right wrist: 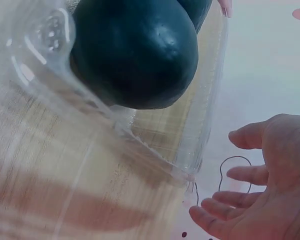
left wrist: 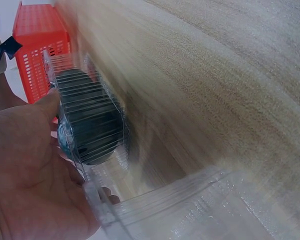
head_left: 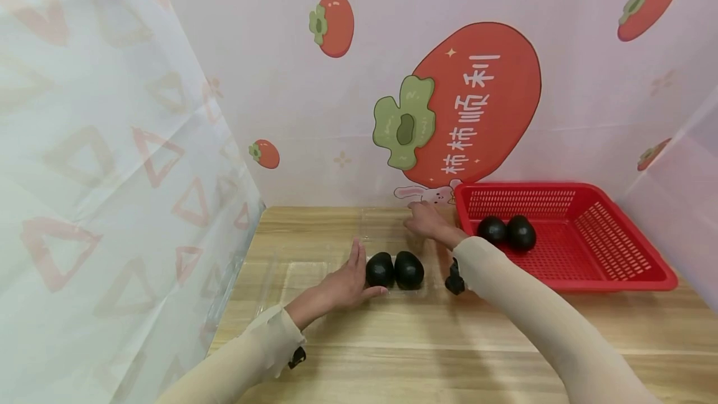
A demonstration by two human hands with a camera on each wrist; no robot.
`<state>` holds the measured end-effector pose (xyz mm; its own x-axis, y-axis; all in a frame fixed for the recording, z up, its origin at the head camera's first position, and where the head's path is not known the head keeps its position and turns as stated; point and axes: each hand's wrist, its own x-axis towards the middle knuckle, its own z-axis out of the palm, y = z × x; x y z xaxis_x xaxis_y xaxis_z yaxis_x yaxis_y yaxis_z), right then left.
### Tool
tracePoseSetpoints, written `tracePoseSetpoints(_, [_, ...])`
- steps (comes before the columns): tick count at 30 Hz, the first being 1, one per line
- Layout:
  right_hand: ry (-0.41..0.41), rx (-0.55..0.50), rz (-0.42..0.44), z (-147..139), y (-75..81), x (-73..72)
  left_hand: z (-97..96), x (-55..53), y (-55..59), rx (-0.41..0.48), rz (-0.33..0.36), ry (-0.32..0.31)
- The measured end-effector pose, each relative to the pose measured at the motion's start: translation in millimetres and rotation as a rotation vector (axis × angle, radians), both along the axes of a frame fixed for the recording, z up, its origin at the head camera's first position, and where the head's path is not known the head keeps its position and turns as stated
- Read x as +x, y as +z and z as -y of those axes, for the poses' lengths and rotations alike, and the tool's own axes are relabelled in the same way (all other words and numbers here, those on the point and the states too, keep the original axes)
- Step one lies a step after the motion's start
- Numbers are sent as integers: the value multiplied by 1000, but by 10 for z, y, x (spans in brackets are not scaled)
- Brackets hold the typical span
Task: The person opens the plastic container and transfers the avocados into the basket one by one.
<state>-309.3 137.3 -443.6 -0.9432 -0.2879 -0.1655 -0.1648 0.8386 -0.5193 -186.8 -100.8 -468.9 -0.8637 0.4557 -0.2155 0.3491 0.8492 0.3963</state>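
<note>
Two dark avocados [head_left: 409, 270] sit side by side in a clear plastic box [right wrist: 182, 150] on the wooden table. My left hand [head_left: 343, 283] rests along the box's left side, fingers fairly straight and thumb spread toward the front. In the left wrist view, that palm faces the ribbed clear wall, with an avocado [left wrist: 90, 122] behind it. My right hand [head_left: 429, 222] is behind the box at its right. The right wrist view shows this hand apart from the box rim, fingers loosely bent and holding nothing. A clear raised panel [head_left: 381, 224] stands at the back, its edges faint.
A red slotted basket [head_left: 617, 248] stands to the right, with two more dark avocados [head_left: 521, 233] at its left end. Another clear plastic piece [head_left: 303, 274] lies left of my left hand. A printed cloth wall [head_left: 314, 98] closes the back and left.
</note>
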Motion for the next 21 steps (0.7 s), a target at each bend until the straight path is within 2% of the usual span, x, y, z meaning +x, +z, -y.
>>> tracePoseSetpoints(8, [71,44,-78,15,70,70,1,-7,-19,-5,2,4])
tracePoseSetpoints(21, [273,63,-177,24,163,241,-6,-21,-45,-12,-7,13])
